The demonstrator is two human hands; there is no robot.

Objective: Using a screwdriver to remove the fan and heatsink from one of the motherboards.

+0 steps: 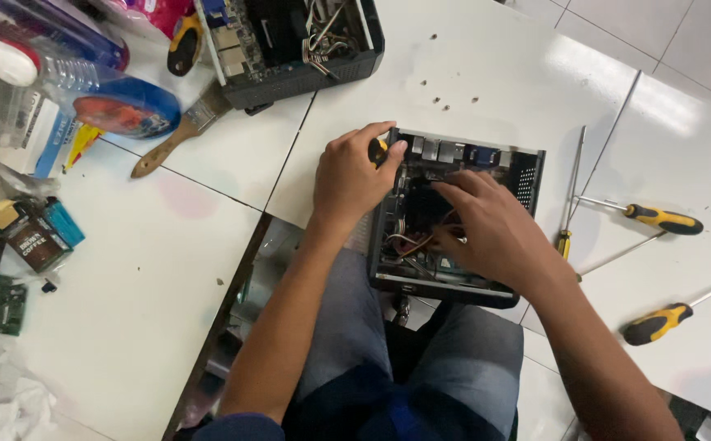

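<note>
A small black open computer case [527, 170] lies on the white tiled floor in front of my knees, its board and wires exposed. My left hand [351, 180] is shut on the yellow-and-black handle of a screwdriver [378, 150] at the case's left edge. My right hand [490, 229] reaches inside the case, fingers bent among the coloured wires [409, 242]; whether it grips one I cannot tell.
A second open case [298, 41] lies at the top. A paintbrush [180, 131] and a plastic bottle [102, 90] lie at the upper left. Three yellow-handled screwdrivers [662, 219] [658, 323] [564, 241] lie right. Several loose screws [437, 100] dot the floor. A green circuit board [4, 304] sits far left.
</note>
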